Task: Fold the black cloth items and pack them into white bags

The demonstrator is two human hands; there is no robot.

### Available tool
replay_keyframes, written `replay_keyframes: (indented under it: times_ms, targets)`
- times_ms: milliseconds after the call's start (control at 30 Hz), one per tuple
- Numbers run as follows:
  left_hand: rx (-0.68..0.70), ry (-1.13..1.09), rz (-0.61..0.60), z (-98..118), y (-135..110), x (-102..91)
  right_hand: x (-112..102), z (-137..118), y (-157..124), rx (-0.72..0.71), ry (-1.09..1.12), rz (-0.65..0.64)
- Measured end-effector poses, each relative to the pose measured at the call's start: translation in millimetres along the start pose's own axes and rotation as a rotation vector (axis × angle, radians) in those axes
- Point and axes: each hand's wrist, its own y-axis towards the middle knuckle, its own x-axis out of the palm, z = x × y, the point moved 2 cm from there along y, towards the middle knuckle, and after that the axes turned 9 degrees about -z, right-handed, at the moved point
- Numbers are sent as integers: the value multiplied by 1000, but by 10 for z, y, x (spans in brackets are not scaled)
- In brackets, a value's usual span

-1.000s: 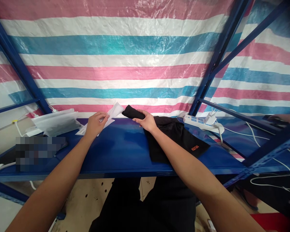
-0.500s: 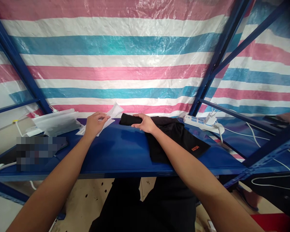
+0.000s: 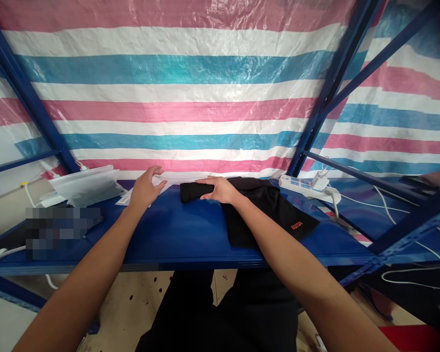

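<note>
A black garment with a small orange logo lies on the blue shelf. Its left end is folded into a narrow bundle. My right hand rests on top of that bundle, fingers stretched toward the left and pressing it down. My left hand lies just left of it, fingers spread, on a white sheet of paper that lies flat on the shelf. A small gap of blue shelf separates the two hands.
A stack of clear plastic bags sits at the shelf's back left. A white power strip with a plugged charger and white cables lies at the right. Blue upright posts frame the shelf; a striped tarp hangs behind.
My right hand lowered the folded end of the garment onto the shelf and moved it left. My left hand let go of the raised white paper, which now lies flat, and spread its fingers.
</note>
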Motion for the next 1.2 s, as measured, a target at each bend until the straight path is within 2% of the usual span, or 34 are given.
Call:
replay_keyframes:
  times_ms: [100,200,267,367,500,600,733,867,1200]
  targets:
    - [-145,-91,19,-105,15,-47,-59,67,-15,18,-73,38]
    - [-183,-113,77,-91,11,-79,-119,62,-42,75,-202,53]
    - [-149,-102,107,-42,5,-81,-136,-2,-61,62,-243,37]
    - [-72,-93,114,34,-9,-61,-89,-184,-68,-61,-220,-18]
    - [57,-63,59,132,-33,-7,68,-456,-32,-204,-116,-80]
    - [145,-76,-13,203,-51,47,162,-582,1,-218,-89,-106]
    - [228,-113,-82,265,-66,114,200,-624,18,-221,-125,-116]
    - [273,-120,-86,294,-69,148,203,-611,12,-243,-153,-104]
    - [272,-129,-124,319,-75,155,243,-597,24,-256,-202,-71]
